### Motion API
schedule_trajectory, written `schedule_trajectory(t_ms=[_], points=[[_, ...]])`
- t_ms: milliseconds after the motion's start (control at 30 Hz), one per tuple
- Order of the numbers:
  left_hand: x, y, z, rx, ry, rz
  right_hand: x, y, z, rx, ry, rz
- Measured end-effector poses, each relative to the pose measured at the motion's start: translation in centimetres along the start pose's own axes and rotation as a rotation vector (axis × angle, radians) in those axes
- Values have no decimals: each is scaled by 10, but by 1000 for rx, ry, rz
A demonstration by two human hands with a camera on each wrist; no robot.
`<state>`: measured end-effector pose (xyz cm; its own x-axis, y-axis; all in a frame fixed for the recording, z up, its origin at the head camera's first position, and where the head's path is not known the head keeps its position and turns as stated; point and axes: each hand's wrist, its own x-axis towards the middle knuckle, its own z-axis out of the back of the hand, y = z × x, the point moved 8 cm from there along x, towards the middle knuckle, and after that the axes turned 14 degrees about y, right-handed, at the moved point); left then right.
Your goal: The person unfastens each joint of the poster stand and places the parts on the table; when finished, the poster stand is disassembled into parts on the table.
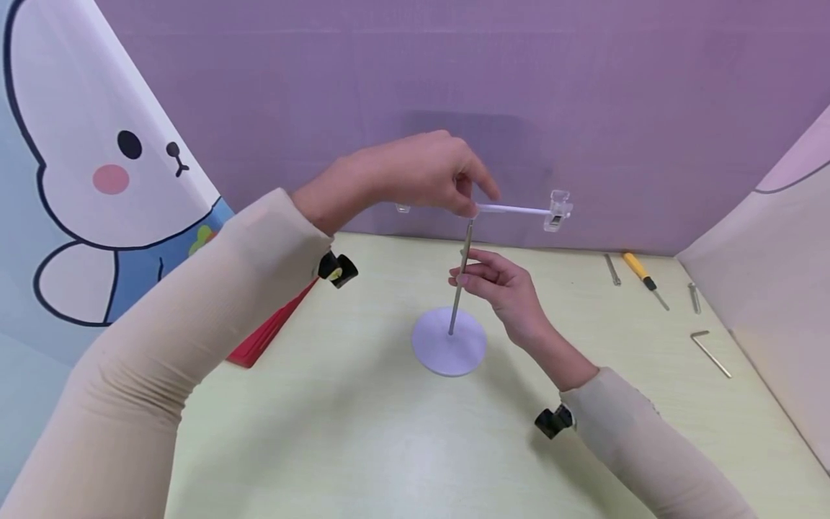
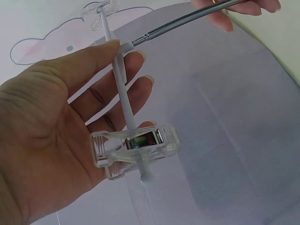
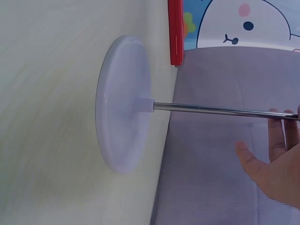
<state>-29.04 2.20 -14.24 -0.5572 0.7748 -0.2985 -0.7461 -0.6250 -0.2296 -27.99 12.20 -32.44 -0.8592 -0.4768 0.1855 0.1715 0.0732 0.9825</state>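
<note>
Yellow table [image 1: 363, 432]: screwdriver [image 1: 640, 274], hex key [image 1: 710, 352], red folder [image 1: 269, 331]

No text, label, brand, number or sign can be read in any view; only a cartoon rabbit is printed on the panel [image 1: 97, 166] beside the left hand [image 1: 415, 176].

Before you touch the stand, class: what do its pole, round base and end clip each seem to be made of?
The pole looks like polished metal: silvery, with bright reflections along it. The round base seems matte white plastic, smooth and evenly coloured. The clip appears to be clear, glossy plastic, since the left hand shows through it; a small shiny part inside is probably a metal spring.
</note>
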Motion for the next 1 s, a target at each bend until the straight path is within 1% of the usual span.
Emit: schedule_trajectory(t_ms=[400,733,1000], points=[[2,-2,-1,28,-7,16,-1,1,-2,49,10,30],[0,0,-1,20,-14,27,0,0,-4,74,29,69],[0,1,0,25,-25,34,0,1,-3,46,24,68]])
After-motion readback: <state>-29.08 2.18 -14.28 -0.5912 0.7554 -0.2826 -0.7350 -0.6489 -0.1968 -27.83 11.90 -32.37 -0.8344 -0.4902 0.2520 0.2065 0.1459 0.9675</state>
